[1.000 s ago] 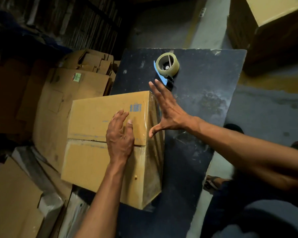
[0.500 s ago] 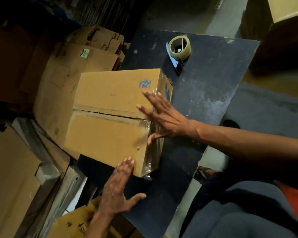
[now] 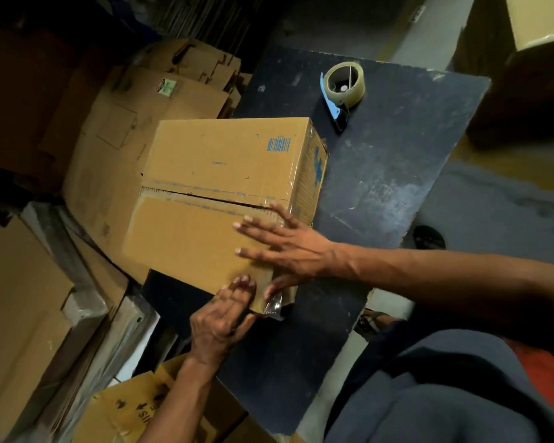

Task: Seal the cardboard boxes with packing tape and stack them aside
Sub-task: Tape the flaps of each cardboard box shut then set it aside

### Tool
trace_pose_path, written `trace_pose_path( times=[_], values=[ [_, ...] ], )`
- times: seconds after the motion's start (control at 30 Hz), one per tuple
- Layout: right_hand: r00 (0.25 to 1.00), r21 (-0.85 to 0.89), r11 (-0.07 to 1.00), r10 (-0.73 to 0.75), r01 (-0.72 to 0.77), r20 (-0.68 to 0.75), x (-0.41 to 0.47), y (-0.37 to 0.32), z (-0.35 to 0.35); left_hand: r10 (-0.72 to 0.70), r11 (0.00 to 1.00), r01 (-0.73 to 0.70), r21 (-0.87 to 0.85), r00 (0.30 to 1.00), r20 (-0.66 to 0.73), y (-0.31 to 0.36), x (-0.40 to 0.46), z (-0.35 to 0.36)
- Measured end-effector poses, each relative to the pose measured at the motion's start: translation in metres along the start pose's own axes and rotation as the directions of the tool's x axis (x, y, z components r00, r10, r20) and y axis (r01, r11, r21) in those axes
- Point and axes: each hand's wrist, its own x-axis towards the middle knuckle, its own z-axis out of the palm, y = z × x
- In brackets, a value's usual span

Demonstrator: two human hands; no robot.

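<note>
The right hand (image 3: 288, 247) hides the cardboard box (image 3: 211, 187)'s taped near corner; both hands lie flat, gripping nothing. The left hand (image 3: 221, 318) has risen from the bench (image 3: 381, 187) edge at 6 o'clock.

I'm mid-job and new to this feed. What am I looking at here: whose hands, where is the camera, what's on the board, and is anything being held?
There is no machine: a person works with bare hands, and one wide-angle camera on their head looks forward and down. On the dark board sits a cardboard box with clear tape along its top seam and down its near corner. The right hand lies flat on the box top, fingers straight. The left hand presses against the box's near side beside the loose tape end. Neither hand grips anything. The tape dispenser lies untouched at the board's far end. Flattened cartons are piled to the left.
</note>
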Motion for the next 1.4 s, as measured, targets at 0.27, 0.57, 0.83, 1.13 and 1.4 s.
trace_pose_path(
  times=[0.27, 0.57, 0.83, 1.13, 1.4],
  values=[
    [0.999, 0.000, 0.999, -0.044, 0.044, 0.015, -0.025, 0.018, 0.001, -0.026, 0.999, 0.025, -0.025, 0.999, -0.025, 0.000, -0.002, 0.006],
    [0.981, -0.085, 0.979, -0.180, 0.186, 0.076, -0.026, 0.002, 0.019, -0.105, 0.994, 0.104, -0.011, 0.992, -0.071, 0.013, 0.005, 0.008],
    [0.972, -0.061, 0.976, -0.198, 0.207, 0.130, -0.029, 0.009, 0.015, -0.590, 0.800, 0.587, -0.121, 0.808, 0.018, 0.065, 0.020, 0.009],
    [0.999, 0.035, 0.999, -0.028, 0.027, 0.022, -0.030, -0.012, 0.032, -0.660, 0.746, 0.652, -0.137, 0.752, -0.012, 0.065, 0.029, 0.006],
    [0.998, -0.073, 0.995, -0.068, 0.067, -0.009, -0.032, -0.007, 0.031, -0.257, 0.963, 0.257, -0.082, 0.966, 0.005, 0.020, -0.002, 0.003]
  ],
)
